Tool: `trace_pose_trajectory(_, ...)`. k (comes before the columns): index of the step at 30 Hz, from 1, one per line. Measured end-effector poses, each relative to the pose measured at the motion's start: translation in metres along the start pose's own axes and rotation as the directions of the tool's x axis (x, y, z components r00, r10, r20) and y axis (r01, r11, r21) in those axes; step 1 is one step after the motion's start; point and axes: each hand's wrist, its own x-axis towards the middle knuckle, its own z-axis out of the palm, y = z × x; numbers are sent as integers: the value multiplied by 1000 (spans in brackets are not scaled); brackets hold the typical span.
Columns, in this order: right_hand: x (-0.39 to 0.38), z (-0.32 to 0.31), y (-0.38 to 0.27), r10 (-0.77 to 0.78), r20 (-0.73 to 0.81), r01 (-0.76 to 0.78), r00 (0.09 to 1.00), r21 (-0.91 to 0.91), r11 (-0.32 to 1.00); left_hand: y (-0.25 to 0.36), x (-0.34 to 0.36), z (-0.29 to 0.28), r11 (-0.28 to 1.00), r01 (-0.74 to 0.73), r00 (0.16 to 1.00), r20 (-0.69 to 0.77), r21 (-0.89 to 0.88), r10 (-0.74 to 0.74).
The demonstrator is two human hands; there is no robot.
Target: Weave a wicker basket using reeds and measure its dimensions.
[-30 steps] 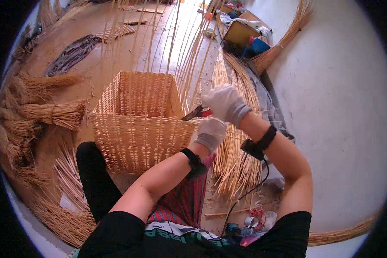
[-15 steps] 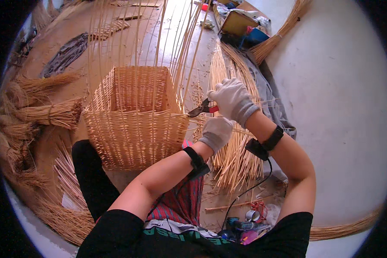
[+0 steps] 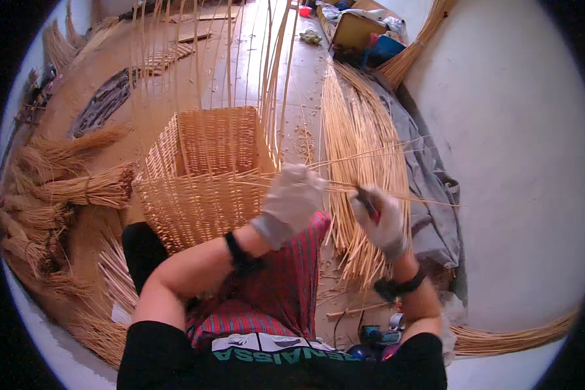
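Observation:
A square woven wicker basket [image 3: 198, 208] with tall upright rods [image 3: 229, 65] stands in front of me, left of centre. My left hand [image 3: 289, 201], in a pale work glove, is closed on thin canes [image 3: 344, 188] at the basket's front right corner, where they run sideways to the right. My right hand [image 3: 380, 221], also gloved and blurred, grips pruners [image 3: 364, 198] with a red handle and dark blade, right of the basket and below those canes. Under my forearms lies a red striped cloth [image 3: 260, 299].
Loose cane bundles [image 3: 351, 130] lie on grey fabric [image 3: 429, 234] to the right. More bundles [image 3: 84, 185] line the left. A pale wall [image 3: 520, 162] bounds the right. At the back are cluttered boxes [image 3: 361, 36]; small tools [image 3: 377, 335] sit beside me at the lower right.
My right hand with the pruners has dropped and moved right, away from the basket's corner. My left hand has shifted left and now grips the sideways canes. The basket sits slightly lower in view.

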Motion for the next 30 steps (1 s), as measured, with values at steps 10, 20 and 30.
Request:
trace_pose_trajectory(10,-412,297,316,953,-29,-884,300,-385,267,-182,-375,-192,347,821,173,-381,-453,-908)
trace_pose_trajectory(20,-326,245,244,993,100,-728,64,-676,115,-43,-509,-231,-382,870,-295,-292,313,-910)
trace_pose_trajectory(30,-112,153,169,391,-637,-407,664,130,904,-52,-68,-45,993,111,991,64,43,-114)
